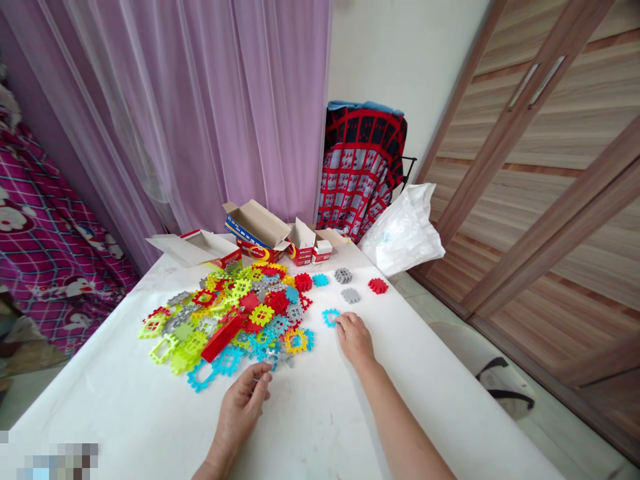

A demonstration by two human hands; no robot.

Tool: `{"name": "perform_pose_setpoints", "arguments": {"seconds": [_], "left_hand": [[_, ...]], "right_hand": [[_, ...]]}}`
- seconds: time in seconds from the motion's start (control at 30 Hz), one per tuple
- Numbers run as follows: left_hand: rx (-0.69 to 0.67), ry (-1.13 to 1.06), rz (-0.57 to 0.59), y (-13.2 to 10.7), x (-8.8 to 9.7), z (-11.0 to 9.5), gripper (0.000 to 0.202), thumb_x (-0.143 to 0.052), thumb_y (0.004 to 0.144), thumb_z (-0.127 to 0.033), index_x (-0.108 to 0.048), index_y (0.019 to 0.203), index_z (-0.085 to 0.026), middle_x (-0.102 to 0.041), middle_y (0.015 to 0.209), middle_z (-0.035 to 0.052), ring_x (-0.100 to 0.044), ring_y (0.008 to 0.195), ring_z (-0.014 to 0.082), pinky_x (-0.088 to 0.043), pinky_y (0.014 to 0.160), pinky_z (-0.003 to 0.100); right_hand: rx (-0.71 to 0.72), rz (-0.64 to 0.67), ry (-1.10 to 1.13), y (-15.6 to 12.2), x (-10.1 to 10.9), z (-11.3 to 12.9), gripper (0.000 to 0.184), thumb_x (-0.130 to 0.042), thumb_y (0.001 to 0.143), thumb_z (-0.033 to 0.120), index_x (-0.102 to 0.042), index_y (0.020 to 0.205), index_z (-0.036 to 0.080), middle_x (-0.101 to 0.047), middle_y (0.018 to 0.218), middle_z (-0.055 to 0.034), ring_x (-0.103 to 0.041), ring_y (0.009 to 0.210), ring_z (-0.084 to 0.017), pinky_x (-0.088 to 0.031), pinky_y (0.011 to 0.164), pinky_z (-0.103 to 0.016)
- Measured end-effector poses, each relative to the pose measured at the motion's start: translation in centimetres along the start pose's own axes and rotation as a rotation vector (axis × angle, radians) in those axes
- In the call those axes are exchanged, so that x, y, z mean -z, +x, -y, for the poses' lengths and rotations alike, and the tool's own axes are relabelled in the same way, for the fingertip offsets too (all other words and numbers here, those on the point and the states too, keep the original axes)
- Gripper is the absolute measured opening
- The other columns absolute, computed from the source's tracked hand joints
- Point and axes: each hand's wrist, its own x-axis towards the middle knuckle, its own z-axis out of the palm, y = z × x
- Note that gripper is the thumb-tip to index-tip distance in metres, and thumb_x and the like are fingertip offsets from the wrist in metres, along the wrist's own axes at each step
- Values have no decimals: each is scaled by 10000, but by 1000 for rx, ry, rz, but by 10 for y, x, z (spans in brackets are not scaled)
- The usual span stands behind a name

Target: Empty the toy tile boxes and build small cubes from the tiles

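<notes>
My right hand [356, 339] pinches the edge of a blue toothed building piece [329, 318] with an open middle, at the table's surface. My left hand [246, 399] is at the near edge of a heap of interlocking plastic building pieces [240, 313]. Its fingers are loosely bent, the thumb a little apart, and I see nothing held in them. Red, yellow-green, grey, blue and yellow pieces make up the heap, with a long red block [221, 339] lying on top. A grey piece [283, 360] lies just beyond my left fingertips.
Small groups stand right of the heap: a grey stack [343, 275], a grey piece [351, 295], a red piece [379, 286] and a blue one [320, 280]. Opened cardboard boxes [260, 223] line the white table's [320, 427] far edge. A white plastic bag [405, 233] sits at its right.
</notes>
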Motion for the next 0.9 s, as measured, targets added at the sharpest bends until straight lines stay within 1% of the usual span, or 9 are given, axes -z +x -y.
{"name": "perform_pose_setpoints", "arguments": {"seconds": [0.27, 0.37, 0.47, 0.63, 0.9], "left_hand": [[1, 31, 16, -2, 1, 1, 567, -601, 667, -702, -667, 943, -211, -599, 589, 3, -590, 581, 176, -429, 422, 232], [3, 48, 12, -2, 1, 0, 585, -597, 664, -712, -668, 948, -206, -603, 594, 7, -588, 579, 176, -435, 424, 234], [-1, 72, 8, -1, 1, 2, 592, -591, 665, -716, -670, 950, -203, -636, 659, 21, -592, 592, 173, -436, 421, 232], [-14, 109, -5, -1, 0, 2, 598, -575, 661, -731, -671, 919, -200, -589, 591, 8, -566, 563, 164, -417, 407, 225], [2, 127, 21, -2, 1, -4, 607, -573, 655, -739, -666, 901, -192, -593, 585, 15, -563, 570, 172, -429, 420, 234]], "right_hand": [[-95, -1, -68, 16, -5, -4, 225, -526, 901, 206, -721, 986, 278, -620, 998, -37, -546, 924, -175, -396, 777, -251], [-113, -6, -73, 24, -9, -3, 236, -517, 913, 225, -723, 1006, 292, -619, 989, -37, -544, 922, -171, -389, 775, -249], [-127, 12, -68, 30, -11, -3, 239, -519, 913, 230, -727, 1009, 300, -628, 981, -32, -546, 919, -163, -384, 784, -242], [-114, 36, -69, 35, -12, -1, 269, -496, 920, 225, -728, 1032, 305, -644, 981, -26, -556, 928, -159, -387, 796, -234], [-144, 54, -93, 44, -16, 2, 259, -486, 929, 241, -713, 1041, 295, -647, 974, -32, -563, 931, -161, -394, 789, -236]]}}
